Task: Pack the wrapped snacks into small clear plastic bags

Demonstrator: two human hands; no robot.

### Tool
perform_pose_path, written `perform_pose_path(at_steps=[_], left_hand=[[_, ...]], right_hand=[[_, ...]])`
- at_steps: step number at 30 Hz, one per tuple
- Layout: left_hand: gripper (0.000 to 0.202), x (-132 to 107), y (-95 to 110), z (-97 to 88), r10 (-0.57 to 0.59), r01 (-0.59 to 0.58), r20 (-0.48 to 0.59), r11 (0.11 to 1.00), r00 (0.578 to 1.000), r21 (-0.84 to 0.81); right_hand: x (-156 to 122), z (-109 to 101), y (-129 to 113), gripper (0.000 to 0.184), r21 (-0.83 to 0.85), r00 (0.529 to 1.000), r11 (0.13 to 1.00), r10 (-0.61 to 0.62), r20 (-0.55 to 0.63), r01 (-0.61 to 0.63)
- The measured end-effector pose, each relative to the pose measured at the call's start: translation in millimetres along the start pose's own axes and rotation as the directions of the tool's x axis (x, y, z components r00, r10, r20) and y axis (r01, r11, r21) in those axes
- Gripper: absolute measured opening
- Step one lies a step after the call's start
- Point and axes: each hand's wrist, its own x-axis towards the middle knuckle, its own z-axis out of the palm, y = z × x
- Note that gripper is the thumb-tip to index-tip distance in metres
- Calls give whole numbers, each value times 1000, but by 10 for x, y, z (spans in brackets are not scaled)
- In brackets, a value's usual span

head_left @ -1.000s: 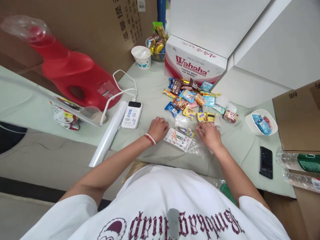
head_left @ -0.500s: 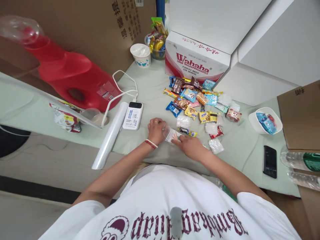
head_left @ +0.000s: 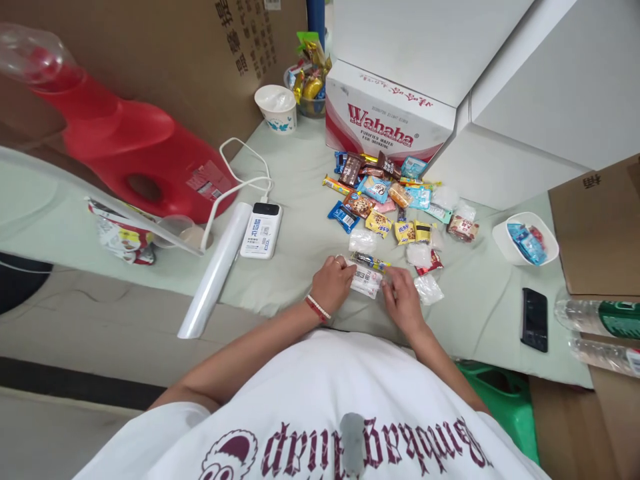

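A small white packet with dark and pink printing (head_left: 367,281) lies at the near edge of the snack pile, between my hands. My left hand (head_left: 331,287), with a ring and a red-and-white bracelet, is closed on the packet's left end. The fingers of my right hand (head_left: 404,300) are bent at its right end, touching or nearly touching it; their tips are partly hidden. Just beyond the packet lies a dark and yellow stick wrapper (head_left: 370,260). Clear plastic-wrapped pieces (head_left: 363,241) and a crumpled clear wrapper (head_left: 429,290) lie close by.
Wrapped snacks (head_left: 375,189) are heaped before a Wahaba carton (head_left: 390,117). To the right are a white tub (head_left: 500,243), a phone (head_left: 535,320) and bottles (head_left: 620,320). On the left are a power bank (head_left: 261,231), a plastic roll (head_left: 215,273), a red jug (head_left: 150,147) and a paper cup (head_left: 277,117).
My left hand has moved right, and my right hand has shifted to the packet's right end. The packet has moved right, and its printed face now shows. The camera view has shifted slightly.
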Motion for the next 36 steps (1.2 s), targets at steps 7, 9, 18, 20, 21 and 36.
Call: perform_pose_path(at_steps=[7,9,18,20,21,36], left_hand=[[59,-28,-51,-10,-201,218,-194,973,960,71],[44,-14,-46,-8,-189,203,-150,976,970,82],[17,-240,156,77,108,-129,-285,990,952,-55],[33,-288,237,94,310,-361,-279,920,909,-154],[44,-297,281,101,405,-464,-268,858,874,-218],[42,-132,92,-260,304,-260,-35,742,952,-618]], right_hand=[[-92,-165,-69,18,-236,973,944,229,-36,-231],[39,-146,-200,23,-126,968,962,250,36,-244],[209,111,-355,49,708,966,660,217,141,-252],[78,18,-320,55,763,949,577,275,154,-291],[5,-27,-306,57,775,941,554,303,151,-303],[351,-2173,2224,27,587,322,725,687,-651,-361]])
